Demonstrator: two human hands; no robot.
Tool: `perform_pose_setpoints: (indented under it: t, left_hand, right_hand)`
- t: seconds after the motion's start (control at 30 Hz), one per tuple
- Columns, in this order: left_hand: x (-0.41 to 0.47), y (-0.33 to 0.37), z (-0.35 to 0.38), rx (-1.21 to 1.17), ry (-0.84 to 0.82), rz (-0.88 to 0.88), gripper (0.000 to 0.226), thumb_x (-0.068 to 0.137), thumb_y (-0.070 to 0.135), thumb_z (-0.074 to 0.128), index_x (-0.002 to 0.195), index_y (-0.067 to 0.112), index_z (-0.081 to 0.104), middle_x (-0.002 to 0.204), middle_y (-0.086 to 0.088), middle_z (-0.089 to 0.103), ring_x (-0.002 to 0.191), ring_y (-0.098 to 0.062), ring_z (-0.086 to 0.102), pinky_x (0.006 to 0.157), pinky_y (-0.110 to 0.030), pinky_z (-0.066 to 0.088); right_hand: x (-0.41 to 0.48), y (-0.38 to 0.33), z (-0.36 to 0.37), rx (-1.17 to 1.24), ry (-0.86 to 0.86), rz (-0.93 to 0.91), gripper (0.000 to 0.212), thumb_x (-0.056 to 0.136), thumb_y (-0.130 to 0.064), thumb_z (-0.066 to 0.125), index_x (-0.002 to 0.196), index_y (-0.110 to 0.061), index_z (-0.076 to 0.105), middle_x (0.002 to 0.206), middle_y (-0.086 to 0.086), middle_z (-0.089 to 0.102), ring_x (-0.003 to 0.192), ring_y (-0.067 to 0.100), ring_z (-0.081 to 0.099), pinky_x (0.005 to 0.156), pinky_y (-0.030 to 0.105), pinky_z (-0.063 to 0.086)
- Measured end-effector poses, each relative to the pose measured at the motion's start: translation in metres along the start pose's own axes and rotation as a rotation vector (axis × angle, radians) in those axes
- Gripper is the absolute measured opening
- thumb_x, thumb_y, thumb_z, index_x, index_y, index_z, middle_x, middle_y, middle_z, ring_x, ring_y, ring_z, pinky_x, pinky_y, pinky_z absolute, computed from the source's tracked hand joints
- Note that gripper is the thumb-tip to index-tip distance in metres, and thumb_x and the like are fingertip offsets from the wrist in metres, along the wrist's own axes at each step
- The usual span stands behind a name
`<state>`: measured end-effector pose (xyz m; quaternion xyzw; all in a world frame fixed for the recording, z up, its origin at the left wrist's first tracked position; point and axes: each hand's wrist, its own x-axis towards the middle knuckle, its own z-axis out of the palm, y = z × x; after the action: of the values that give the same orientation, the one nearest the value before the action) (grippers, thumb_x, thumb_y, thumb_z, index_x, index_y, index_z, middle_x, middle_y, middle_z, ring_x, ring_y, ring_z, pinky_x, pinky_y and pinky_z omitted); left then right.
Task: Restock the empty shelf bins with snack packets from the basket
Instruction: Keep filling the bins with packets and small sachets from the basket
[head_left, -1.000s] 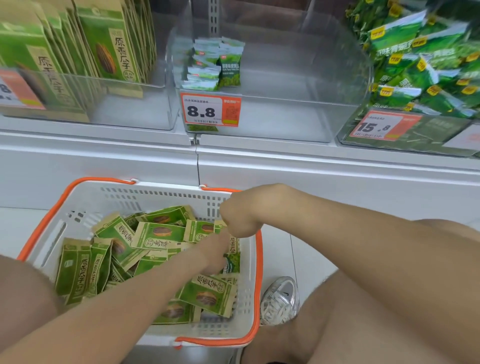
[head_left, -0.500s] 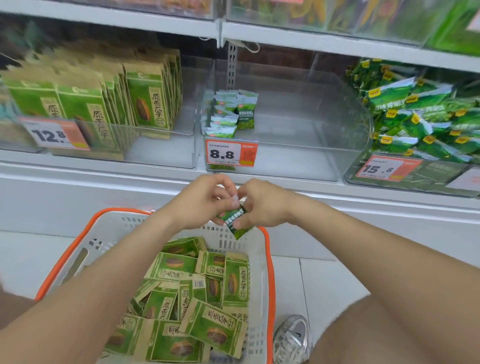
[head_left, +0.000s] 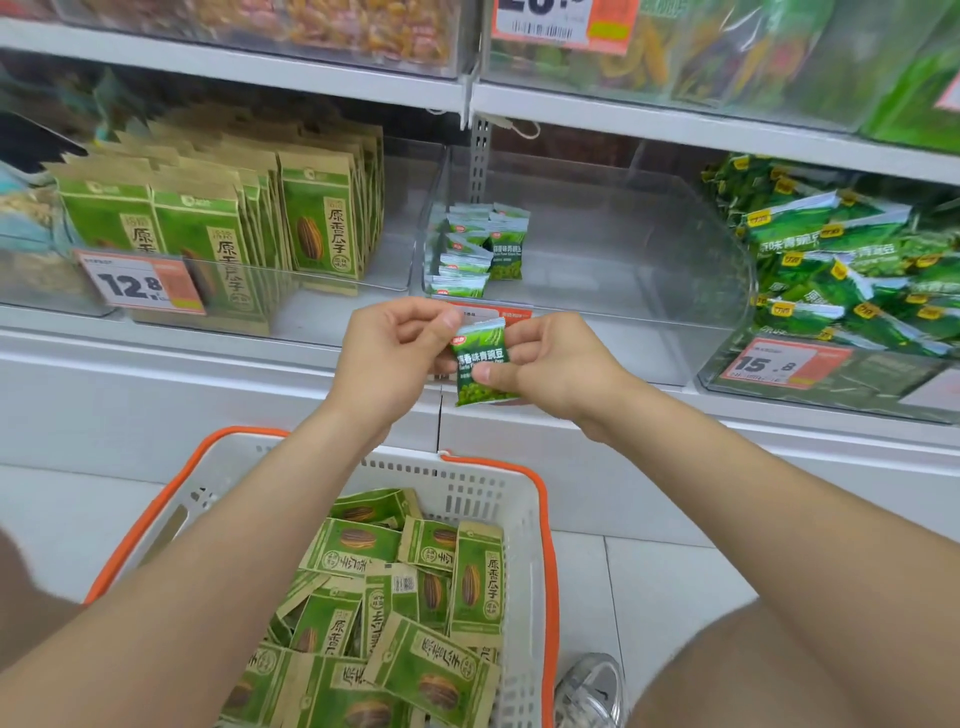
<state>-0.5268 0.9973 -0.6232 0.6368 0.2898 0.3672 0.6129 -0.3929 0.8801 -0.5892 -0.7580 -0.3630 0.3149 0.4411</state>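
A small green pea packet is held upright in front of the shelf edge. My right hand pinches it by its right side, thumb on its front. My left hand pinches its upper left corner with curled fingers. Behind them stands a clear shelf bin, mostly bare, with a small stack of the same pea packets at its left. Below, a white basket with an orange rim holds several green sunflower seed packets.
The left bin holds rows of upright sunflower seed packs behind a 12.8 price tag. The right bin is piled with larger green pea bags, tagged 15.8. Another shelf of snacks runs above. A shoe stands on the tiled floor beside the basket.
Both hands came up out of the basket with one small pea packet and now hold it higher, level with the shelf edge. The view has tilted upward toward the shelves.
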Motion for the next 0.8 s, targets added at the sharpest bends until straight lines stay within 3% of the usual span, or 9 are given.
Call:
perform_pose_setpoints:
  t: [0.13, 0.23, 0.33, 0.43, 0.53, 0.6, 0.7, 0.8]
  left_hand:
    - [0.005, 0.006, 0.000, 0.018, 0.030, 0.087, 0.012, 0.100, 0.014, 0.070, 0.108, 0.005, 0.074, 0.091, -0.012, 0.079, 0.073, -0.021, 0.071, 0.073, -0.039, 0.065]
    - [0.009, 0.011, -0.001, 0.209, 0.134, 0.298, 0.009, 0.103, 0.015, 0.066, 0.108, 0.013, 0.073, 0.094, 0.001, 0.074, 0.084, -0.015, 0.072, 0.070, -0.034, 0.062]
    - [0.016, 0.016, -0.002, 0.571, 0.285, 0.584, 0.011, 0.100, 0.019, 0.066, 0.110, 0.019, 0.070, 0.110, 0.003, 0.061, 0.101, -0.014, 0.060, 0.088, -0.030, 0.052]
    - [0.028, 0.021, 0.000, 0.733, 0.250, 0.658, 0.018, 0.097, 0.021, 0.070, 0.115, 0.019, 0.068, 0.129, -0.006, 0.050, 0.119, -0.022, 0.049, 0.103, -0.023, 0.035]
    - [0.044, 0.021, 0.001, 0.877, 0.123, 0.610, 0.028, 0.097, 0.019, 0.070, 0.124, 0.021, 0.066, 0.151, -0.011, 0.040, 0.134, -0.033, 0.045, 0.113, -0.040, 0.038]
    - [0.051, 0.020, -0.001, 0.905, 0.080, 0.502, 0.024, 0.099, 0.019, 0.064, 0.123, 0.021, 0.068, 0.156, -0.012, 0.039, 0.130, -0.037, 0.052, 0.109, -0.047, 0.044]
    - [0.056, 0.016, -0.001, 0.987, 0.067, 0.435, 0.030, 0.100, 0.028, 0.046, 0.116, 0.022, 0.070, 0.142, -0.015, 0.053, 0.103, -0.040, 0.066, 0.088, -0.047, 0.054]
    - [0.057, 0.017, 0.001, 1.149, 0.098, 0.458, 0.035, 0.099, 0.032, 0.040, 0.112, 0.023, 0.070, 0.114, -0.009, 0.060, 0.077, -0.039, 0.063, 0.066, -0.040, 0.048]
  right_hand:
    - [0.005, -0.005, 0.000, 0.021, 0.025, -0.040, 0.039, 0.083, -0.014, 0.088, 0.116, -0.005, 0.069, 0.095, 0.010, 0.080, 0.091, 0.023, 0.078, 0.088, 0.039, 0.063]
    - [0.011, -0.019, -0.003, 0.151, 0.068, -0.105, 0.041, 0.087, -0.011, 0.083, 0.123, -0.001, 0.066, 0.101, 0.018, 0.077, 0.089, 0.029, 0.078, 0.077, 0.044, 0.065]
    - [0.029, -0.036, -0.015, 0.208, 0.245, -0.188, 0.038, 0.089, -0.011, 0.081, 0.121, -0.005, 0.061, 0.099, 0.012, 0.078, 0.085, 0.025, 0.078, 0.072, 0.043, 0.065]
    - [0.065, -0.038, -0.029, 0.126, 0.431, -0.208, 0.038, 0.079, -0.026, 0.085, 0.109, -0.022, 0.062, 0.091, 0.002, 0.079, 0.089, 0.022, 0.077, 0.084, 0.047, 0.062]
    - [0.103, -0.036, -0.041, -0.072, 0.519, -0.162, 0.043, 0.079, -0.031, 0.083, 0.118, -0.027, 0.065, 0.104, 0.000, 0.073, 0.108, 0.023, 0.067, 0.094, 0.038, 0.056]
    - [0.127, -0.033, -0.048, -0.213, 0.471, -0.068, 0.034, 0.084, -0.021, 0.079, 0.116, -0.015, 0.070, 0.107, 0.003, 0.068, 0.104, 0.022, 0.065, 0.083, 0.031, 0.055]
    - [0.159, -0.028, -0.050, -0.386, 0.351, 0.084, 0.022, 0.088, -0.019, 0.074, 0.104, -0.009, 0.062, 0.105, 0.009, 0.066, 0.089, 0.026, 0.065, 0.064, 0.032, 0.051]
    - [0.183, -0.026, -0.046, -0.657, 0.280, 0.108, 0.036, 0.095, -0.024, 0.067, 0.124, -0.005, 0.057, 0.122, 0.014, 0.064, 0.105, 0.029, 0.065, 0.068, 0.029, 0.047]
